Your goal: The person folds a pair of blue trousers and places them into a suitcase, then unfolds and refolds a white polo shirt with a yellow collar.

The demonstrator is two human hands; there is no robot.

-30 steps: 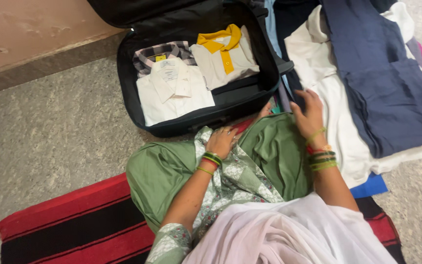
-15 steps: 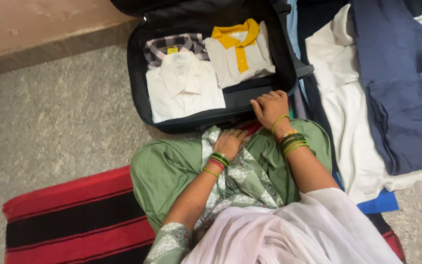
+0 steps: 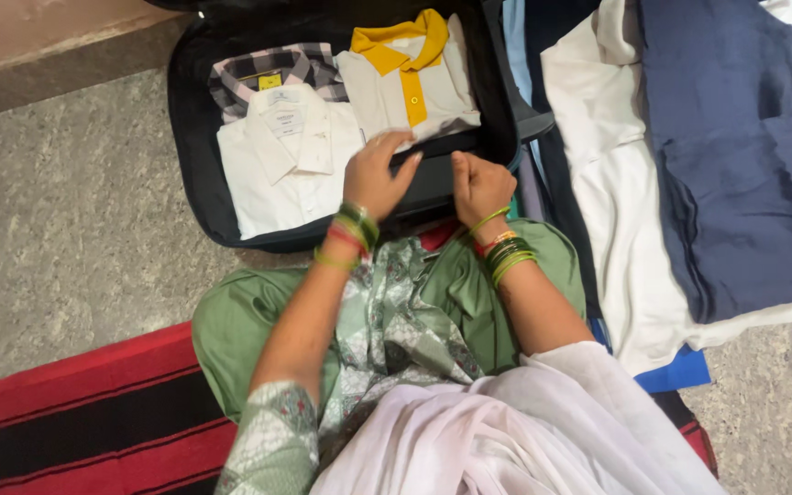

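An open black suitcase (image 3: 196,183) lies on the floor in front of my knees. Inside it are a folded white shirt (image 3: 277,174), a checked shirt (image 3: 258,69) behind it, and a cream polo with a yellow collar (image 3: 396,92). My left hand (image 3: 376,174) reaches into the case with its fingers spread, resting where the white shirt meets the polo's lower edge. My right hand (image 3: 478,183) sits beside it at the case's near wall, fingers curled in. Both wrists carry green and red bangles.
A pile of clothes lies to the right of the case: a navy garment (image 3: 735,183) on white cloth (image 3: 616,211), with a blue piece (image 3: 680,371) underneath. I sit on a red and black striped mat (image 3: 93,422). A wall base (image 3: 48,73) runs along the far left.
My left hand has lifted off my lap and reached into the suitcase. My right hand came from the clothes pile to the case's near wall and curled its fingers.
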